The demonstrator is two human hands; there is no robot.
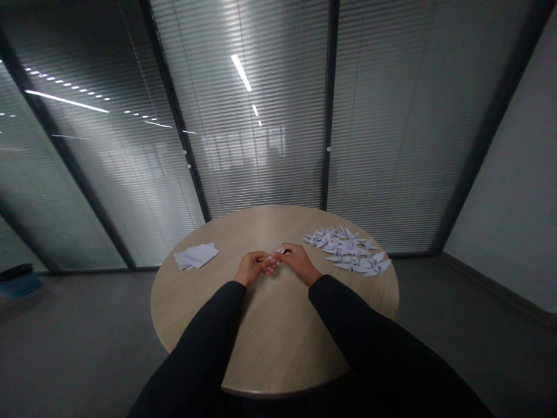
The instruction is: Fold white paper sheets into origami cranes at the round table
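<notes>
Over the middle of the round table, a small folded piece of white paper [281, 251] is pinched between both my hands. My left hand [252, 267] grips its left part, fingers bent round it. The upper right part is held by my right hand [298, 260], between thumb and fingers. Most of the paper is hidden by the fingers, so its exact shape cannot be made out. To the right lies a pile of folded white paper cranes [343, 247]. A loose stack of white paper sheets [196, 255], the top one with faint print, lies to the left.
The round wooden table [274, 331] has its far edge close to a glass partition with blinds [270, 116]. A white wall [513, 203] stands at the right. On the floor at far left is a blue bin with a black rim [20, 281].
</notes>
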